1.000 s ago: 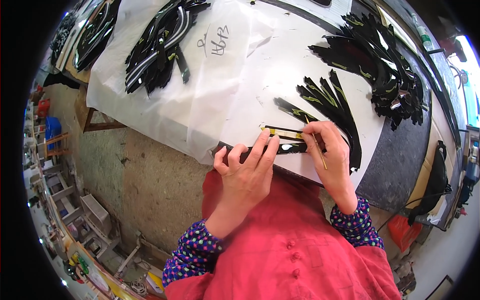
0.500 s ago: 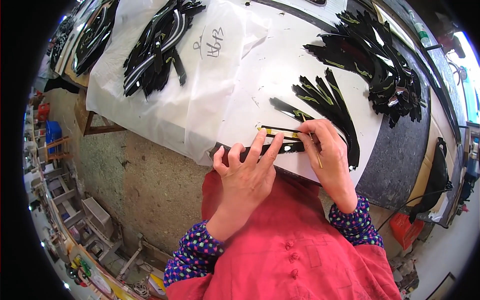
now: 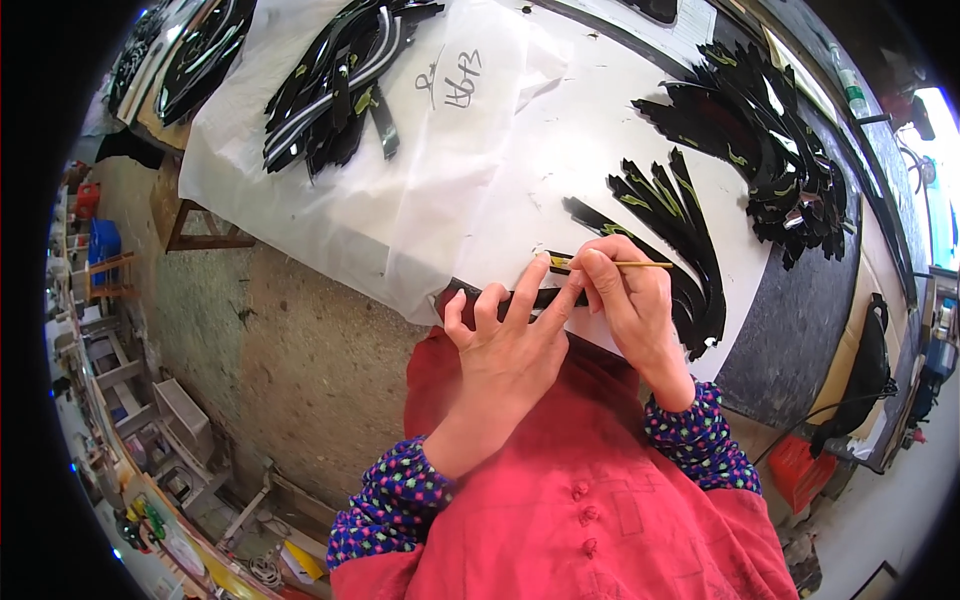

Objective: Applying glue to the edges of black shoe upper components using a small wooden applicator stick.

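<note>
My right hand [image 3: 635, 305] pinches a thin wooden stick [image 3: 645, 264], whose free end points right. Its fingertips meet over a small black piece with a yellow patch [image 3: 560, 261] near the table's front edge. My left hand [image 3: 510, 345] has its fingers spread, the index fingertip pressing by the yellow patch and another fingertip close to the right hand's. Beneath the left fingers runs a glossy black strip [image 3: 490, 297], partly covered. Just beyond the right hand, several curved black strips [image 3: 690, 225] with yellow-green marks fan out on the white sheet [image 3: 540, 170].
A big heap of black strips [image 3: 790, 160] lies at the far right. Another bundle [image 3: 340, 95] rests on translucent white film [image 3: 420, 190] at the left. At the right edge are a black curved part [image 3: 860, 380] and a red basket [image 3: 800, 470] below. A bottle [image 3: 853, 95] lies farther back.
The stick in my right hand has turned from pointing toward me to pointing right. Both hands have drawn closer together over the piece, and the whole view has shifted slightly.
</note>
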{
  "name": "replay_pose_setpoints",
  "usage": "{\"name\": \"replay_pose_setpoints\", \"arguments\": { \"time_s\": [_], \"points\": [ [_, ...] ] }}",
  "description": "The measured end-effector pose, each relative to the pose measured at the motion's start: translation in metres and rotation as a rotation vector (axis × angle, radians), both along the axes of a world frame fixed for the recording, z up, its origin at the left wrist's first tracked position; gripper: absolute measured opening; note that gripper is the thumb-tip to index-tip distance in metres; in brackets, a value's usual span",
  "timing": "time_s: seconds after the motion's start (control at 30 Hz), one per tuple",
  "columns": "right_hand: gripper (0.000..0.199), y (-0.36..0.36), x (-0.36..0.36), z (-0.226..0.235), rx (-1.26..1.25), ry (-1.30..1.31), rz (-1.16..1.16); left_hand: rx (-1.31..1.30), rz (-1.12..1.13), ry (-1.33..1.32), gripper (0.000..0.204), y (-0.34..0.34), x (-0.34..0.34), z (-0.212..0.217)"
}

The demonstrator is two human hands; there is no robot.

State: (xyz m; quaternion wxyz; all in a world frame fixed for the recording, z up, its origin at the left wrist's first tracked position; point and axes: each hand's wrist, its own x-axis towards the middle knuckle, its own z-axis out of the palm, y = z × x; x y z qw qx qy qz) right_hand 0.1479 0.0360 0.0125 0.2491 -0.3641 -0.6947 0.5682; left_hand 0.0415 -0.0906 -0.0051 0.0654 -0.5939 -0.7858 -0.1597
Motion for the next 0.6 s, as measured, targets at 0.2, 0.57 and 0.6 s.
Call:
{"name": "replay_pose_setpoints", "arguments": {
  "time_s": [0.2,0.57,0.6],
  "points": [
    [0.013,0.0008,-0.0037,-0.0013,0.35,-0.036,0.106,0.014,-0.005,-0.029,0.051,-0.0016,-0.002,-0.0011],
    [0.027,0.0025,-0.0061,-0.0016,0.621,-0.024,0.17,0.028,0.006,-0.047,0.044,-0.0007,0.0005,-0.003],
    [0.027,0.0027,-0.0062,-0.0009,0.622,-0.024,0.169,0.029,0.005,-0.046,0.044,-0.0003,0.0007,-0.0028]
  ]
}}
